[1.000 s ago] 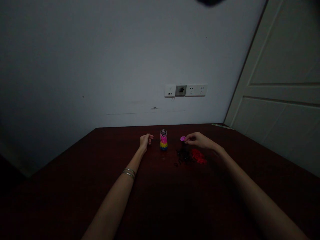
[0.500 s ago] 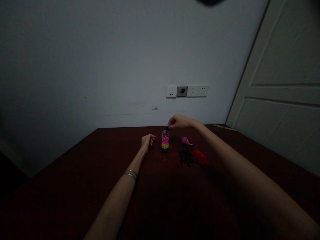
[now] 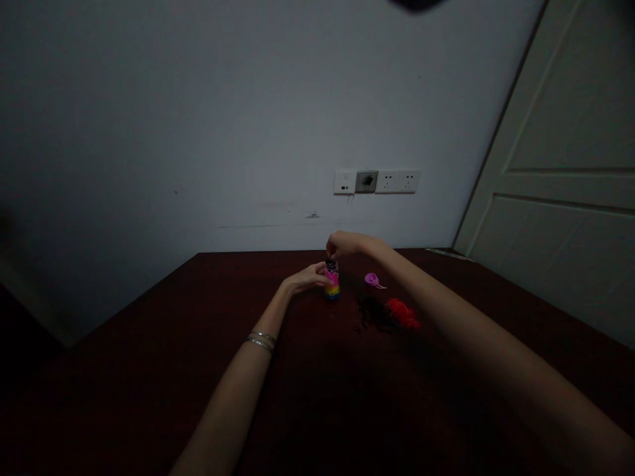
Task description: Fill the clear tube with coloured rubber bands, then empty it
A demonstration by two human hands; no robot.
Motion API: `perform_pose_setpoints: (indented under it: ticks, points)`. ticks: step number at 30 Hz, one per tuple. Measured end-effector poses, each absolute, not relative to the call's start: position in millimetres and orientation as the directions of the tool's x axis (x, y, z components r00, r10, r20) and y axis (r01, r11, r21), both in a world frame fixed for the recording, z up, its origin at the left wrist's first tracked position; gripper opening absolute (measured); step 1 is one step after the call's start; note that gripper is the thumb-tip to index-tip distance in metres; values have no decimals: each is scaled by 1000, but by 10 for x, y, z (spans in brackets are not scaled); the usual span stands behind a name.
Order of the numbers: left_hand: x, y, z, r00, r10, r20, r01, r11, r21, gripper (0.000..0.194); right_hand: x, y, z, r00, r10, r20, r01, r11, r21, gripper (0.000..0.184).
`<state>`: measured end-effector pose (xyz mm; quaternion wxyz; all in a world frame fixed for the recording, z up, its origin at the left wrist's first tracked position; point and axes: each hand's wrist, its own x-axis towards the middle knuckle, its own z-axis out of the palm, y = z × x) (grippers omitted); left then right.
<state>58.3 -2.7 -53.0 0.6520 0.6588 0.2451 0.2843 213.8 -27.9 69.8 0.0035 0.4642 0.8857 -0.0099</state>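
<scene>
A small clear jar [image 3: 332, 289] stands upright on the table, with blue, yellow and pink layers inside and something dark near its neck. My left hand [image 3: 308, 277] is closed around it from the left. Above the jar's mouth is my right hand [image 3: 342, 243], its fingers pinched together pointing down, with dark strips at the fingertips partly hidden. To the jar's right lies a pink cap-like piece [image 3: 372, 280] with a light string. Nearer to me are a loose pile of black strips [image 3: 374, 313] and a tangled red pile [image 3: 403, 313] touching it.
The dark reddish table [image 3: 278, 396] meets a pale wall [image 3: 248, 132] at the back. Sockets and a switch [image 3: 376, 182] are set in the wall. A white panelled door [image 3: 555, 178] rises on the right. My right forearm passes over the table's right side.
My left hand has moved right and closed around the jar. My right hand has shifted slightly left and down, to directly over the jar's mouth. The view has moved a little.
</scene>
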Motion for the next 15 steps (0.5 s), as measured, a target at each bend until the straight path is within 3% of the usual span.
perform_pose_setpoints:
  ticks: [4,15]
  points:
    - [737,-63,-545,652,756,57,10,-83,996,47,2119,-298,696,-547,837,-35,837,545,-47,25]
    - [800,-91,-558,637,768,66,37,-116,993,44,2054,-283,686,-533,837,-121,840,541,43,28]
